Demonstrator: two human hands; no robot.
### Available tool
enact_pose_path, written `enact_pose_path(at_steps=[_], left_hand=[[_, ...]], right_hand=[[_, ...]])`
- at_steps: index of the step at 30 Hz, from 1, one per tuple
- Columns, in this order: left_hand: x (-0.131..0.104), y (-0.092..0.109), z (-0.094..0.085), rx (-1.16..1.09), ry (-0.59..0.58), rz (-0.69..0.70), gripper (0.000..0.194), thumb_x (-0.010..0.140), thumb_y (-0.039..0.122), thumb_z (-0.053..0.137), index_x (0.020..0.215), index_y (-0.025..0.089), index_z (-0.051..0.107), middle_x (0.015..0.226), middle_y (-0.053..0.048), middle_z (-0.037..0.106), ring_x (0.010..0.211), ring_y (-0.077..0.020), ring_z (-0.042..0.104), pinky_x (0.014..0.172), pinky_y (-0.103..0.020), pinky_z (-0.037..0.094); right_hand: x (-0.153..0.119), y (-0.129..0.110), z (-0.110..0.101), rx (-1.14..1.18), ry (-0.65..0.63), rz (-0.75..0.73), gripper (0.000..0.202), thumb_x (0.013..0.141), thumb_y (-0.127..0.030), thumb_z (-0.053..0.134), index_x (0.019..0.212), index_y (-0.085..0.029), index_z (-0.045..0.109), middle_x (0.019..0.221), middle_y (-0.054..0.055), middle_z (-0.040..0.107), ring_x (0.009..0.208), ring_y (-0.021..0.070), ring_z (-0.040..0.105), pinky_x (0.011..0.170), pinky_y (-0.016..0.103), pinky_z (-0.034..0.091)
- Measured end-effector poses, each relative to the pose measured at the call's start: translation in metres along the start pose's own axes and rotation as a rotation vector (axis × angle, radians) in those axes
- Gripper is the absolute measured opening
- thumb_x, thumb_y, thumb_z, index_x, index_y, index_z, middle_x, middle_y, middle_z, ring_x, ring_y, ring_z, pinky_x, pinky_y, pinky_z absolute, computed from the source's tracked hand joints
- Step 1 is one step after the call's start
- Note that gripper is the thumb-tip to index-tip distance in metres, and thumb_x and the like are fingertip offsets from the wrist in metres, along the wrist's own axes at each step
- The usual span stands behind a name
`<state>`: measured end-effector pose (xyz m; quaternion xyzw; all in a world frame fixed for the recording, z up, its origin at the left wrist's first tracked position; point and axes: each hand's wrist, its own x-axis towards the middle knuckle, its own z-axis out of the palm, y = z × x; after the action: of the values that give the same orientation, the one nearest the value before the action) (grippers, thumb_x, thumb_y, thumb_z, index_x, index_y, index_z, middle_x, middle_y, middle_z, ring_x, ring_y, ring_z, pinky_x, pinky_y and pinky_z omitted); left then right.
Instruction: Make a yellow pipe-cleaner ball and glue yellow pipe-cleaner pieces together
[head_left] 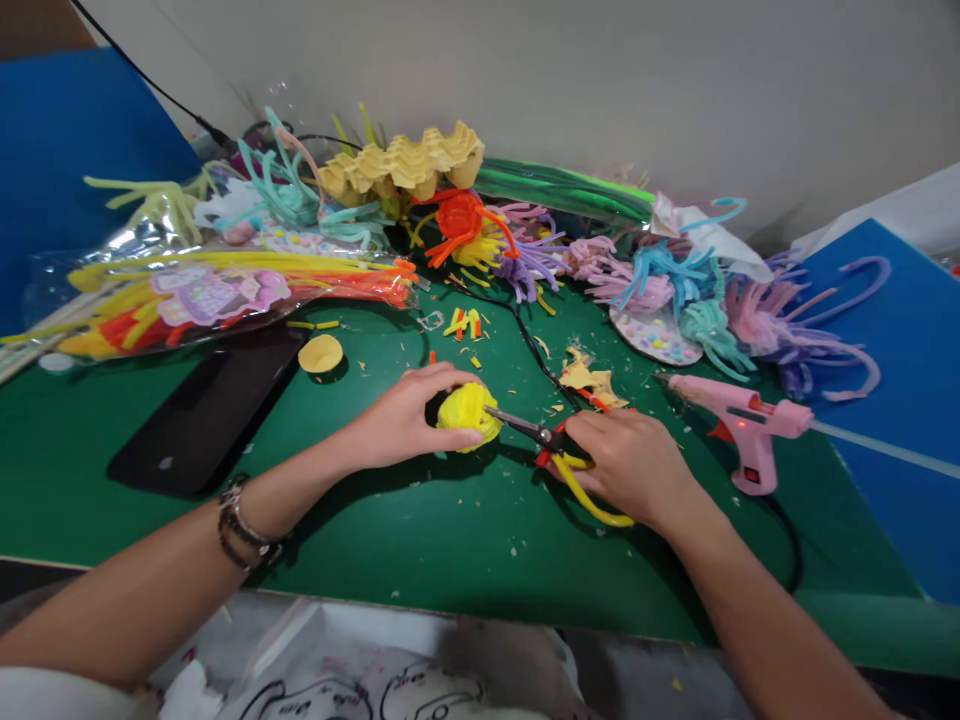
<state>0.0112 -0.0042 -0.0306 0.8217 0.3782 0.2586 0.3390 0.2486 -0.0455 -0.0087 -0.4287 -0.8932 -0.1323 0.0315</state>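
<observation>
With the left hand pinching the yellow ball (469, 415) and the right hand (630, 465) gripping scissors (521, 427) (tips apparently against it), a slip of the blades could nick the left hand's (409, 415) nearby thumb.

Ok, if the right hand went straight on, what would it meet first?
Likely the round yellow piece in the left hand; the scissors already seem to touch it, though depth is unclear.
</observation>
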Motion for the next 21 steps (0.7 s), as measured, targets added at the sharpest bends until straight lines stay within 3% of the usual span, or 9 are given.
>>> enact_pose_path(at_steps=[4, 8, 13, 21], left_hand=[[0.0, 0.0, -0.001, -0.055, 0.059, 0.035, 0.044, 0.069, 0.04, 0.06, 0.105, 0.015, 0.052, 0.105, -0.007, 0.058, 0.097, -0.0187, 0.052, 0.088, -0.031, 0.039], [0.0, 0.0, -0.002, -0.045, 0.083, 0.046, 0.044, 0.069, 0.039, 0.06, 0.105, 0.016, 0.052, 0.105, -0.007, 0.057, 0.097, -0.0184, 0.052, 0.088, -0.03, 0.039], [0.0, -0.002, -0.001, -0.013, 0.082, 0.042, 0.045, 0.068, 0.041, 0.061, 0.105, 0.018, 0.052, 0.102, -0.006, 0.056, 0.096, -0.0191, 0.053, 0.087, -0.031, 0.039], [-0.001, -0.003, -0.006, 0.029, 0.102, 0.062, 0.046, 0.069, 0.04, 0.062, 0.108, 0.018, 0.051, 0.105, -0.006, 0.055, 0.099, -0.019, 0.05, 0.09, -0.032, 0.036]], right_hand=[[-0.001, 0.0, -0.002, 0.305, -0.016, 0.123, 0.032, 0.071, -0.047, 0.051, 0.058, -0.017, 0.051, 0.051, 0.0, 0.054, 0.046, 0.0111, 0.046, 0.047, 0.021, 0.026], [0.002, 0.002, 0.0, 0.487, 0.035, 0.154, 0.031, 0.076, -0.042, 0.047, 0.057, -0.017, 0.048, 0.048, -0.001, 0.049, 0.043, 0.009, 0.041, 0.044, 0.019, 0.027], [0.005, -0.001, 0.007, 0.514, 0.115, 0.271, 0.019, 0.078, -0.028, 0.044, 0.062, -0.017, 0.048, 0.051, -0.001, 0.048, 0.043, 0.0086, 0.039, 0.043, 0.018, 0.028], [0.006, -0.008, 0.002, 0.524, 0.103, 0.253, 0.019, 0.068, -0.02, 0.048, 0.054, -0.019, 0.037, 0.049, -0.004, 0.038, 0.044, 0.0073, 0.032, 0.044, 0.018, 0.026]])
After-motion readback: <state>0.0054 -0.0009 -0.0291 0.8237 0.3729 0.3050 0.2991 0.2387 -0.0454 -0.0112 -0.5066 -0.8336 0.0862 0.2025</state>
